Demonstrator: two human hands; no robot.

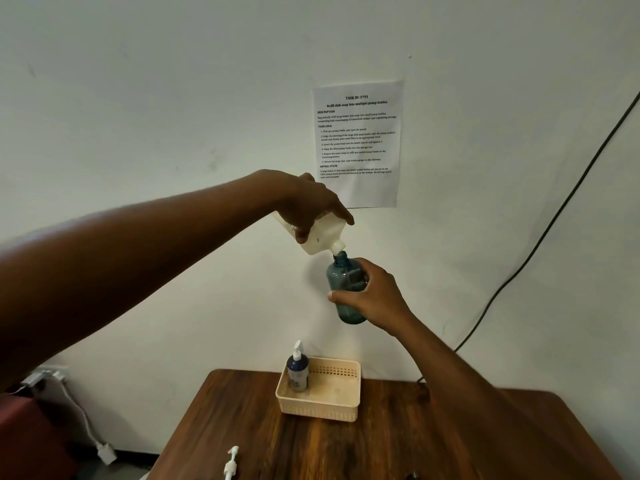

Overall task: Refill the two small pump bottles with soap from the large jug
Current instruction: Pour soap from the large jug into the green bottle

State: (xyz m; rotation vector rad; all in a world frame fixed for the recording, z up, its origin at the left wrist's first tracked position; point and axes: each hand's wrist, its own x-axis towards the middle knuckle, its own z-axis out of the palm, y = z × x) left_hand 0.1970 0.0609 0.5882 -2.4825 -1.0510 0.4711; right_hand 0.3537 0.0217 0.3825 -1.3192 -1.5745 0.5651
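The large white jug is tipped steeply downward in mid-air in front of the wall, its spout touching the open mouth of a translucent blue bottle held just below it. The left hand is closed over the jug's body from above, and the right hand is wrapped around the blue bottle's side. Well below them, on the wooden desk, a dark pump bottle stands upright in the left corner of a cream basket, and a loose white pump head lies near the desk's front edge.
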